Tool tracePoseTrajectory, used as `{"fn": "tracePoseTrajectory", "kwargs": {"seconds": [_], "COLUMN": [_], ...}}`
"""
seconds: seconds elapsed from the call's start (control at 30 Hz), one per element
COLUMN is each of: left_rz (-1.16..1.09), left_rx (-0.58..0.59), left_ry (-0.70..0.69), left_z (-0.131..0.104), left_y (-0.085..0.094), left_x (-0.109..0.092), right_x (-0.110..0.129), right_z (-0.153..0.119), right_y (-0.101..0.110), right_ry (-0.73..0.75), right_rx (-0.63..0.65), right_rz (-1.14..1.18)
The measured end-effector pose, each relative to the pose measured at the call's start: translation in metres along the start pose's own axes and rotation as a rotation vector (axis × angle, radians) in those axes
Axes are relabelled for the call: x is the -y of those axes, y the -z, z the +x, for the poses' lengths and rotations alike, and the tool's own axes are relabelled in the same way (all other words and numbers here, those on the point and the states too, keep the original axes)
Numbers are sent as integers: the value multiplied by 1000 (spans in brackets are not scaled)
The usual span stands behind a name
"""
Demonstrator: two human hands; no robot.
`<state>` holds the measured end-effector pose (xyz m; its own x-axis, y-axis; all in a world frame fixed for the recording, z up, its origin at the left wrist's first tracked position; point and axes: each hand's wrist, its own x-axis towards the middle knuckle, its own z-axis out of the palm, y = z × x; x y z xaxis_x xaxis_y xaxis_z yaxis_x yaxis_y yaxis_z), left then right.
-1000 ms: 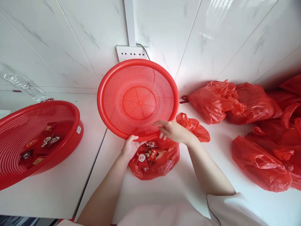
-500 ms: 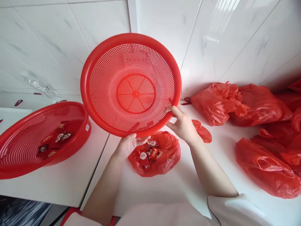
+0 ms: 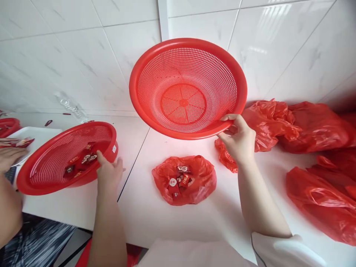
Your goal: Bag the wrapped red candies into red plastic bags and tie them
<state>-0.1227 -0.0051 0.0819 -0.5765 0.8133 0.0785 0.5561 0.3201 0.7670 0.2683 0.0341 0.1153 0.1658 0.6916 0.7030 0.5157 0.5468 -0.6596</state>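
Head view: tilted red basket point(image 3: 183, 102) in the right hand point(image 3: 240, 142)

Got it by the near rim, up over the surface point(image 3: 164, 226), past an open red bag point(image 3: 204, 187) with packets point(image 3: 183, 181) inside. Left hand point(image 3: 108, 173) is spread wide at the rim of the other basket point(image 3: 54, 163), can't tell if touching.

Left edge cuts off a co-worker's arm point(image 3: 9, 213), right edge a red bag point(image 3: 322, 204); fine print on packets point(image 3: 174, 189) unreadable
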Motion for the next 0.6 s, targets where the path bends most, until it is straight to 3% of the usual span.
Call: {"fn": "tracePoseTrajectory", "kwargs": {"seconds": [0.1,0.23,0.37,0.47,0.6], "left_rz": [258,257,264,249,123], "left_rx": [-149,-333,-460,-447,-252], "left_ry": [10,-145,-338,-495,-633], "left_z": [13,23,22,17,10], "left_y": [5,0,-18,-41,-71], "left_x": [22,40,52,56,42], "right_x": [3,8,12,14,14], "right_z": [0,-1,-1,-1,-1], "right_y": [2,4,6,9,11], "right_ry": [11,3,-3,10,1], "right_rx": [-15,-23,-30,-38,-17], "right_rz": [20,61,100,91,119]}}
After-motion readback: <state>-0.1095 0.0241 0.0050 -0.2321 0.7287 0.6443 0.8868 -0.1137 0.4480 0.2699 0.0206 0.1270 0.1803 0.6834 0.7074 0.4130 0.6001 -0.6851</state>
